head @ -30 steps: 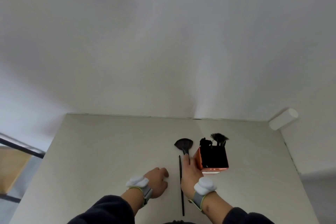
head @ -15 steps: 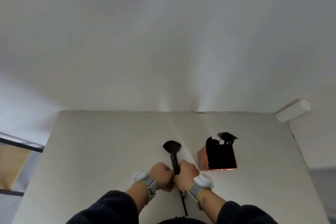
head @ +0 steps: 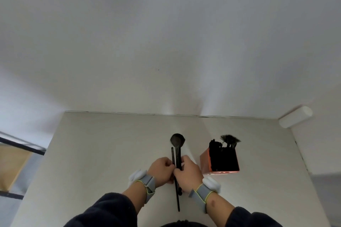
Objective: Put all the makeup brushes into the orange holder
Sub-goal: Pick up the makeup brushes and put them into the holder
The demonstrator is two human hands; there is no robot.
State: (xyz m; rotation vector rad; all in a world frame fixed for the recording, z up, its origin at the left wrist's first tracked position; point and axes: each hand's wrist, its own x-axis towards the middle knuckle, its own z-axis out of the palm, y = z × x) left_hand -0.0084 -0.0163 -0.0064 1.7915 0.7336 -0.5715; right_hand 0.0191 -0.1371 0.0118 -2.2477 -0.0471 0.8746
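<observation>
Your left hand (head: pixel 162 170) is curled with its fingers (head: pixel 168 164) closed against the thin brush (head: pixel 172 155), a slim dark handle that runs from beside the big head down past your wrists toward you. Just right of it lies the fan-headed powder brush (head: pixel 177 141), and your right hand (head: pixel 187 173) wraps both handles, its fingers (head: pixel 184 159) pinched shut around them. Both brushes look close to the desk (head: pixel 110 153); whether they are lifted I cannot tell. The risk is the two-brush bundle: the thin one could slide out of a shared grip. Further right, the orange holder (head: pixel 205 164) is already crowded with brushes, so long handles may catch on its rim or tip it.
</observation>
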